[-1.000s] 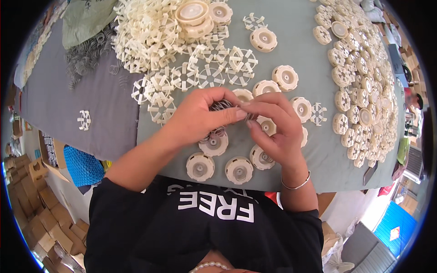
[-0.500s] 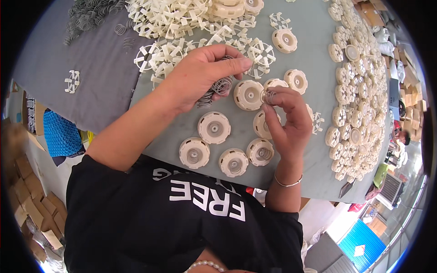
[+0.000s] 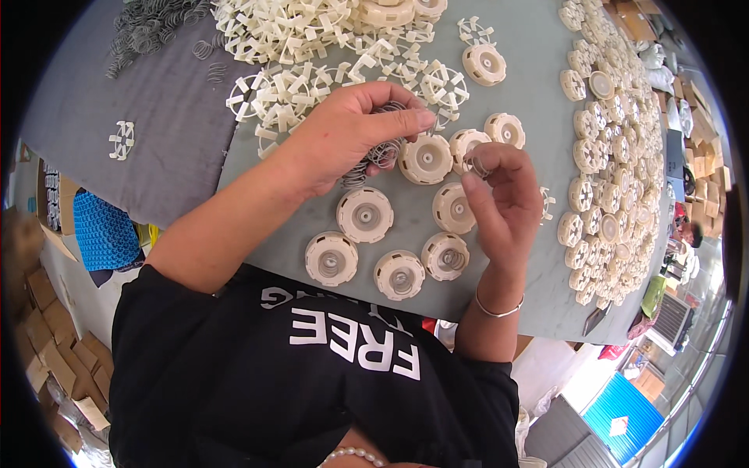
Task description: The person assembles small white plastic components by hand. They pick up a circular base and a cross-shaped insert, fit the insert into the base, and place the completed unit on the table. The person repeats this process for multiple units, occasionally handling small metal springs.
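A bunch of grey coil springs is gripped in my left hand, above the far middle of the table. Between the thumb and fingertips of my right hand is a single spring. Close to that hand sit round cream plastic housings, one just beyond the fingertips and another left of the thumb. A further housing stands between my two hands. Nearer me, three housings have springs inside, such as the left one; the housing behind it shows no spring.
White plastic clip rings lie heaped at the far middle, with grey springs piled at the far left. Many assembled cream pieces cover the table's right side. One clip ring lies alone on the dark cloth.
My right hand has moved slightly right with its spring, away from the housings. My left hand stays nearly in place with the bunch.
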Demonstrator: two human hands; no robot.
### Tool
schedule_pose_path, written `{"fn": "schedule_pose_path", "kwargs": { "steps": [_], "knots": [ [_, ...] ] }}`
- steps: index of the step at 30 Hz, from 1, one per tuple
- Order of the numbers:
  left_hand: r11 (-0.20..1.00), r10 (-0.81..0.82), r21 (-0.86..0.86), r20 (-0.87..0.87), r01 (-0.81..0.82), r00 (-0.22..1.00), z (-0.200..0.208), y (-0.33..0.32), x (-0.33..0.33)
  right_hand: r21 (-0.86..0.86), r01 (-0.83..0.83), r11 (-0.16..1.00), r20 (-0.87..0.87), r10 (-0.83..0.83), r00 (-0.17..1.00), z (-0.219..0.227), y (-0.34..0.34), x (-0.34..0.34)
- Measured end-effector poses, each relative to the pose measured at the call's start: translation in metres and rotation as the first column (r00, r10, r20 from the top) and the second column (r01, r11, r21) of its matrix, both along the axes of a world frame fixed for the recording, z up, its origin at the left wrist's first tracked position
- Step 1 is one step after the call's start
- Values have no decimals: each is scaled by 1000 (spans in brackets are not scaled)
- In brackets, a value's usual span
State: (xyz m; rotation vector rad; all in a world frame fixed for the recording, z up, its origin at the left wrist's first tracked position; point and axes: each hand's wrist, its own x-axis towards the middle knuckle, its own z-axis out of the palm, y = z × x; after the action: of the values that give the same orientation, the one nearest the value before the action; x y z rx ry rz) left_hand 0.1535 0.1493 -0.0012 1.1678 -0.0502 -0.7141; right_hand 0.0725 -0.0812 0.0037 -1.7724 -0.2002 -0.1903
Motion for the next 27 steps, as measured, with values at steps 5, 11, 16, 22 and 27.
{"fn": "schedule_pose_path", "kwargs": {
  "steps": [5, 11, 16, 22, 27],
  "knots": [
    [1000, -8, 19, 8, 7, 1000, 1, -1, 0, -42, 18, 999, 28, -17, 999, 7, 5, 0],
    [1000, -3, 7, 9, 3, 1000, 1, -1, -1, -215, 75, 974, 99, -55, 994, 10, 6, 6],
    [1000, -11, 10, 22, 11, 1000, 0, 0, -2, -502, 64, 862, 140, 8, 990, 1, 12, 10],
    [998, -57, 26, 13, 57, 998, 0, 0, -1, -573, 117, 811, 212, 9, 977, -5, 16, 14],
    [992, -122, -13, 25, 123, 992, -3, -5, -7, -230, 70, 971, 150, -35, 988, 7, 18, 6]
  ]
}}
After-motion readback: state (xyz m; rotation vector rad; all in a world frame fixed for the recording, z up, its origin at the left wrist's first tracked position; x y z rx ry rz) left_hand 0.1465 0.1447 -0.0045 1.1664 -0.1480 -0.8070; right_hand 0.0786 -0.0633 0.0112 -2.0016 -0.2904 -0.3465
